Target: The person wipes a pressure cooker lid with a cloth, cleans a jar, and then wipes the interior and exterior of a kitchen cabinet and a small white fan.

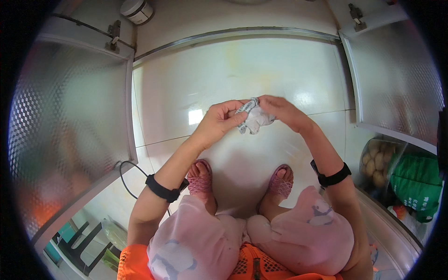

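Between my two hands is a crumpled white cloth or thin plastic bag [257, 119] with dark printed writing; which of the two it is I cannot tell. My left hand [224, 119] pinches its printed edge between thumb and fingers. My right hand [281, 108] grips its other side, with the fingertips partly hidden behind the folds. Both hands are held out over the pale tiled floor [245, 77], beyond my knees.
Frosted cabinet doors stand ajar at left [80, 101] and right [392, 77]. A white tub [137, 12] sits inside the cabinet. At right are a bag of potatoes [376, 161] and a green bag [416, 183]. A black cable [122, 178] loops beside my left arm.
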`<state>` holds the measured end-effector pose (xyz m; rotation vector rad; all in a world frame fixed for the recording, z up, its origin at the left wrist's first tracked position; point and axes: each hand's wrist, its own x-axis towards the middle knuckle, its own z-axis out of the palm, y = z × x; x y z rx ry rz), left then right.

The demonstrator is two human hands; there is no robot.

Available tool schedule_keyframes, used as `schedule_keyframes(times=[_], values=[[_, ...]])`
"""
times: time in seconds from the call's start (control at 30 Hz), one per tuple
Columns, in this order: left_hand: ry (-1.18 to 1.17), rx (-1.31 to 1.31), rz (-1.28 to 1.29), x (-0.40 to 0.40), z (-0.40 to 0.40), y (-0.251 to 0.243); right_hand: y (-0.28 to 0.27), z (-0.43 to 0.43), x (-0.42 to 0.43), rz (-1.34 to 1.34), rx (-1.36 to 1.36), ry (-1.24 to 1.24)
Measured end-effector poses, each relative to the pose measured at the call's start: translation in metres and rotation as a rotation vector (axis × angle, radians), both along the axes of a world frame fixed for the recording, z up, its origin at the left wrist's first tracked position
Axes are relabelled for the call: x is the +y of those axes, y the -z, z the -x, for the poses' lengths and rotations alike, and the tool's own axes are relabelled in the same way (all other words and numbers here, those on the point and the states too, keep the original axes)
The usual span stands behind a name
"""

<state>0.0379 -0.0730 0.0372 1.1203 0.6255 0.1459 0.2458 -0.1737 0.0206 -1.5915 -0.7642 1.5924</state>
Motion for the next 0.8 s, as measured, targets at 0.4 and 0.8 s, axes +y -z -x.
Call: schedule_keyframes(times=[0.4,0.8], values=[[-0.59,0.366,-1.008,0.16,0.009,0.008,-0.01,0.016,0.034,-0.045,0.261,0.213],[-0.885,0.55,-1.297,0.365,-0.007,0.027,-0.013,0.018,0.038,-0.074,0.22,0.166]])
